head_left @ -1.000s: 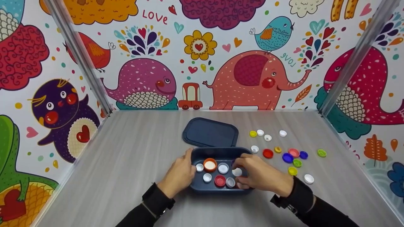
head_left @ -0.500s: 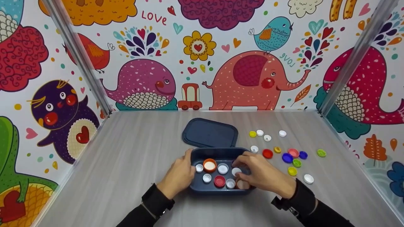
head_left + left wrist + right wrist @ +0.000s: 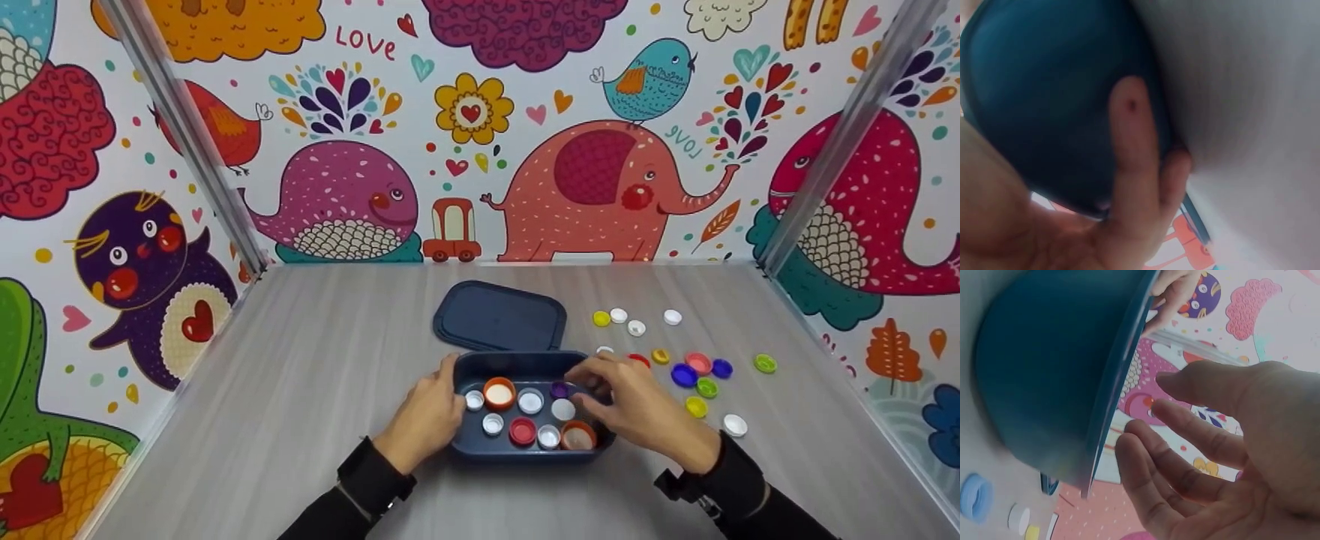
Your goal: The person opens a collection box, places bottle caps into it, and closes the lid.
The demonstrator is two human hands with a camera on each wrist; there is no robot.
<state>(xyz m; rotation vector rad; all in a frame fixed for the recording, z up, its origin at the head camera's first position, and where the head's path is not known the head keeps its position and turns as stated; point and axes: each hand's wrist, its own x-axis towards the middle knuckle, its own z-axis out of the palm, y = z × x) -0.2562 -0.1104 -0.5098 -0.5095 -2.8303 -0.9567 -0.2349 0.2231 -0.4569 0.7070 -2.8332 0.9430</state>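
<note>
A dark blue plastic box stands on the table with several bottle caps lying in it. Among them are an orange-rimmed cap, a red cap, a small purple cap and another orange-rimmed cap. My left hand grips the box's left end; the left wrist view shows fingers lying along its outer wall. Over the box's right end hovers my right hand, thumb and fingers apart. Nothing is between those fingers in the right wrist view, where the hand is beside the rim.
Behind the box lies its dark blue lid. Several loose caps are spread on the table to the right, among them a blue cap, a pink cap, a green cap and a white cap. A patterned wall panel closes the back.
My right hand has let go of the orange-rimmed cap in the near right corner, then lifted and shifted right, uncovering the purple cap. The left hand and box have stayed put.
</note>
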